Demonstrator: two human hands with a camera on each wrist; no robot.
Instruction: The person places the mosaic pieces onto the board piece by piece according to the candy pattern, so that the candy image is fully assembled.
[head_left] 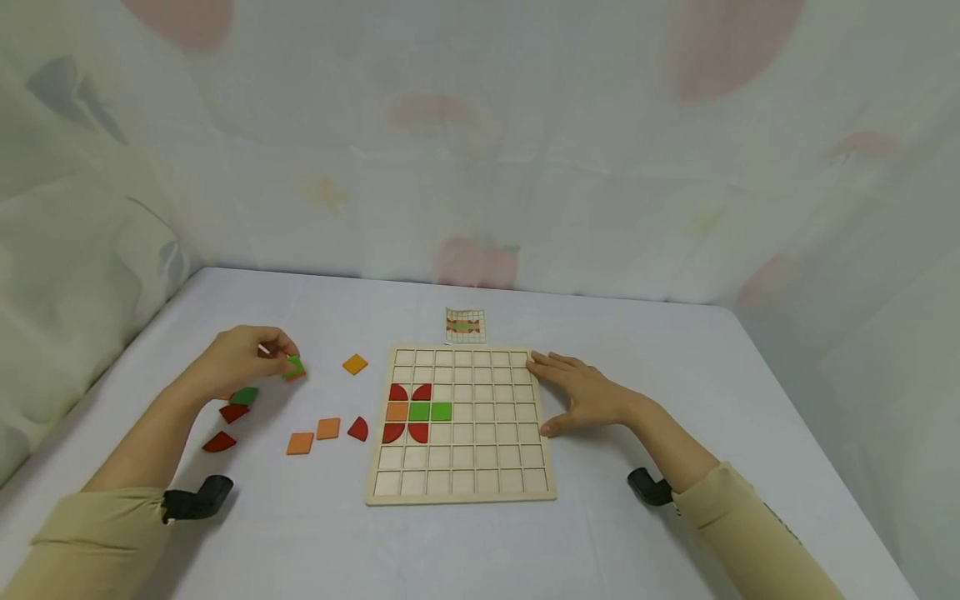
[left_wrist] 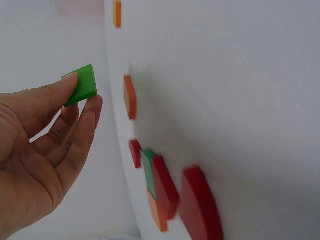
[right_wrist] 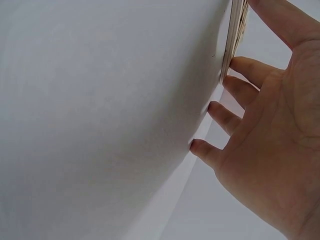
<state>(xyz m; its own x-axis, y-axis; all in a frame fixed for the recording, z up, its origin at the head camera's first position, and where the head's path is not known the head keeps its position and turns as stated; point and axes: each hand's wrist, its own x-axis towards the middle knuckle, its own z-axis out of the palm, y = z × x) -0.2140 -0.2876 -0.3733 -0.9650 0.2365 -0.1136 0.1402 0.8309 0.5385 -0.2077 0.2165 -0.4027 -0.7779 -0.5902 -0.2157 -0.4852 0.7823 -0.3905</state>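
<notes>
Between thumb and fingers, my left hand (head_left: 246,360) pinches a bright green square tile (left_wrist: 84,85), lifted above the table among loose pieces. Beneath it lies an orange tile (left_wrist: 130,97). My right hand (head_left: 588,393) rests at the right edge of a wooden grid board (head_left: 483,458), its fingers spread and touching the rim. On the board's left side, red quarter-circle pieces (head_left: 398,392) sit around an orange tile (head_left: 397,412) and a green tile (head_left: 419,412). Another green tile (head_left: 441,412) lies to the right of these.
A small pattern card (head_left: 466,327) lies behind the board. Left of the board are a yellow-orange tile (head_left: 355,364), two orange tiles (head_left: 327,428) and a red quarter piece (head_left: 358,428). Near the left forearm lie more red pieces (head_left: 220,442) and a dark green piece (head_left: 244,397).
</notes>
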